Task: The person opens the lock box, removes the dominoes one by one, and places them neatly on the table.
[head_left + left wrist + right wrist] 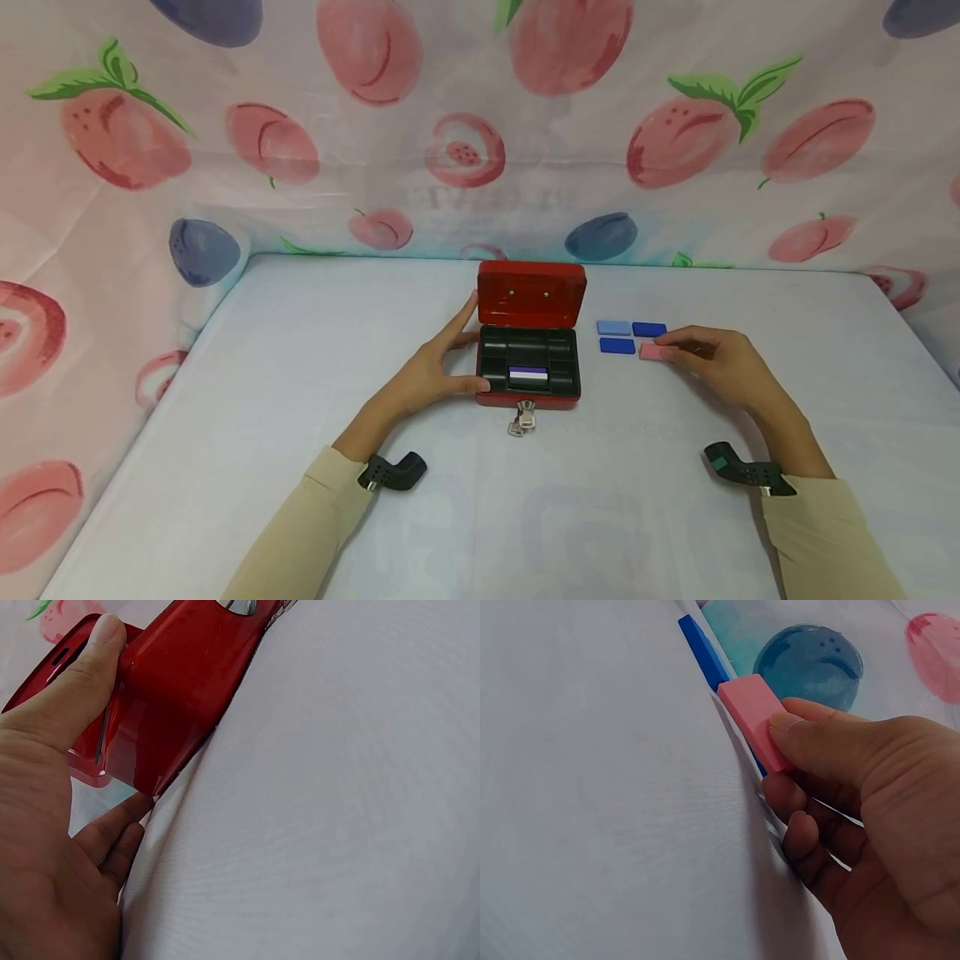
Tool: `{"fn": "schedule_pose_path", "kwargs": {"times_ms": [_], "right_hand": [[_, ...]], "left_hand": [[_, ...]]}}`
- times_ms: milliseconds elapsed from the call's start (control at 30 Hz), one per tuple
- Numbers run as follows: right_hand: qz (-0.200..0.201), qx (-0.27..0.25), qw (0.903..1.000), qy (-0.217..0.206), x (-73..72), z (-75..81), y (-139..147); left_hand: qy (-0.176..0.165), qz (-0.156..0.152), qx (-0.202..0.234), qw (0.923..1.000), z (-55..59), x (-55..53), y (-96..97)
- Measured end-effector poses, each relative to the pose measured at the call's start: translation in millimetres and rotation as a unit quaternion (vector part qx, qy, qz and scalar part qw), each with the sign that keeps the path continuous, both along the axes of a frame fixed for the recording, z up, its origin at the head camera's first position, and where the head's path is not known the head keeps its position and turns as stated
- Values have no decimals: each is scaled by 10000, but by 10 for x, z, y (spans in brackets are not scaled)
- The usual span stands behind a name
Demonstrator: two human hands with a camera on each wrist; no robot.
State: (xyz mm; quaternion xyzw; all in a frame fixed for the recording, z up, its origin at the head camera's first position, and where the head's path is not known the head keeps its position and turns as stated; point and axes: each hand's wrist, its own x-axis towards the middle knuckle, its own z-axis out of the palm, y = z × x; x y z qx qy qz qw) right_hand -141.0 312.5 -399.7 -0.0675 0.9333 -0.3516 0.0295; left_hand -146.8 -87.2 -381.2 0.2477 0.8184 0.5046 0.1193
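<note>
A red cash box [528, 402] stands with its lid [532, 293] raised. In its black tray [491, 350] lies a small white and purple block [528, 374]. Spread along the box's left side, my left hand [431, 375] has its thumb on the front corner of the rim and its index fingertip at the lid's edge. My right hand [712, 358] pinches a pink eraser [750, 712] between thumb and fingers, at the near right of a small group. Beside it are a light blue block [613, 327] and two dark blue blocks [617, 346].
A key on a ring [521, 421] hangs from the lock at the box's front. White cloth covers the table [600, 517]. Behind it rises a fruit-patterned curtain [540, 192].
</note>
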Motion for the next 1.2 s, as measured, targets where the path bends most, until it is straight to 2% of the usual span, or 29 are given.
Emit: {"fn": "schedule_pose_path", "kwargs": {"times_ms": [267,467,900,1200], "right_hand": [[28,77,9999,147,6,-25,9],[-81,100,9999,69,4,-34,-5],[-78,410,9979,490,-4,-68,-7],[-123,434,9976,532,-3,-68,-30]], "left_hand": [[19,-7,-18,10000,0,-1,3],[-9,8,-28,10000,9,5,5],[9,19,-53,10000,13,1,2],[13,28,-62,10000,9,5,3]]}}
